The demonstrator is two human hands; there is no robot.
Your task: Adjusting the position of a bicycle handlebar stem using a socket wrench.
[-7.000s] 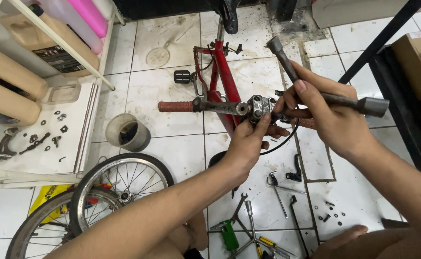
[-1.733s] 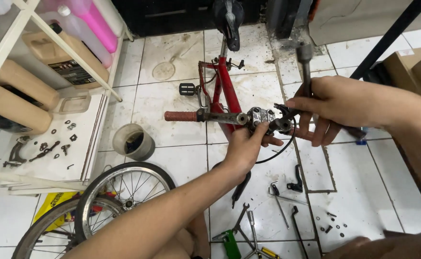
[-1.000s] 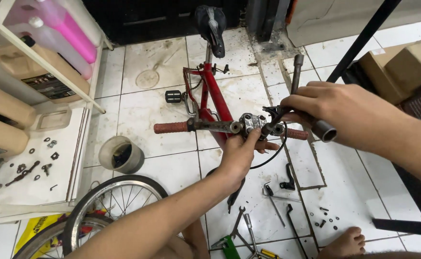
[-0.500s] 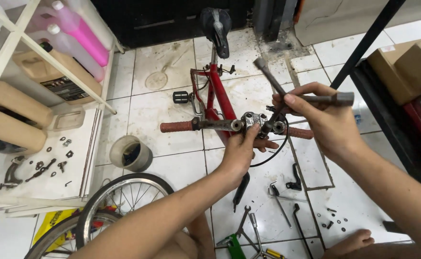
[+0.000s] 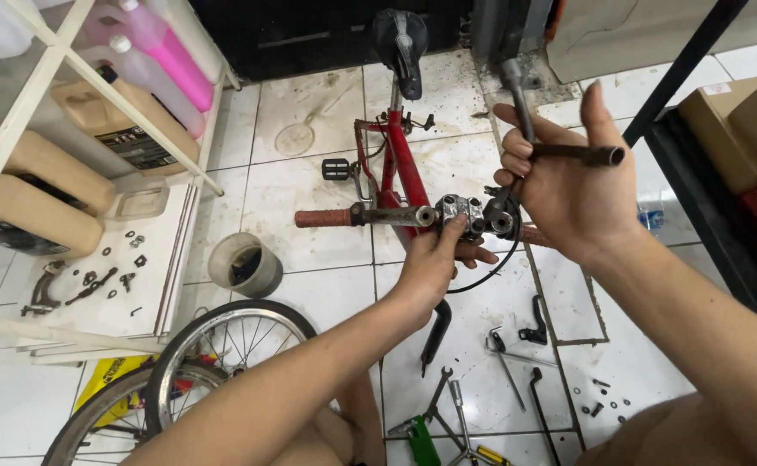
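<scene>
A shelf [image 5: 94, 82] at far left carries pink bottles [image 5: 167, 52] and tan jugs [image 5: 42, 185], with small bolts [image 5: 102, 280] on its lower board. Next come a grey pot [image 5: 242, 265] on the tiles and a wheel [image 5: 214, 362] below it. The red frame [image 5: 400, 168] lies mid-floor, its bar [image 5: 370, 216] pointing left. The left hand [image 5: 435, 263] is closed on the stem [image 5: 460, 214] from below. The right hand [image 5: 564, 185] has its fingers curled round a wrench [image 5: 525, 112], probably seated in the stem, thumb raised. Loose tools [image 5: 499, 380] lie below, near the right forearm
</scene>
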